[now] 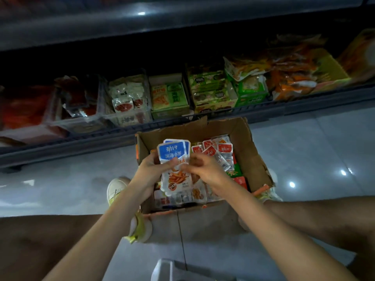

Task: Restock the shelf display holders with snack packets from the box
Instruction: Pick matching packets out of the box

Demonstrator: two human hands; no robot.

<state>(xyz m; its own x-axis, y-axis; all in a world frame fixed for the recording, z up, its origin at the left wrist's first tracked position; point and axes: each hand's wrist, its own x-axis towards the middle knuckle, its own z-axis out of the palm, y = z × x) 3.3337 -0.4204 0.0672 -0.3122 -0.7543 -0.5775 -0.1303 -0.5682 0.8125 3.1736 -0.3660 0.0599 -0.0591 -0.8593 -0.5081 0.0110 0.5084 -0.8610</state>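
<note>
Your left hand [151, 171] and right hand [205, 169] both pinch the blue packet stack [174, 159] — long axis 12-to-6 — over the box [249, 159]. The shelf holders [125, 102] lie at 11 o'clock; left hand looks nearer.

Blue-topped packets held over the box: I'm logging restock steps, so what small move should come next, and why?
Probably nudge the blue-topped packets into an even stack with the right hand. The left hand grips them above the cardboard box, their top edges sit staggered, and the right hand pinches the front one, so it is well placed to do this.
</note>
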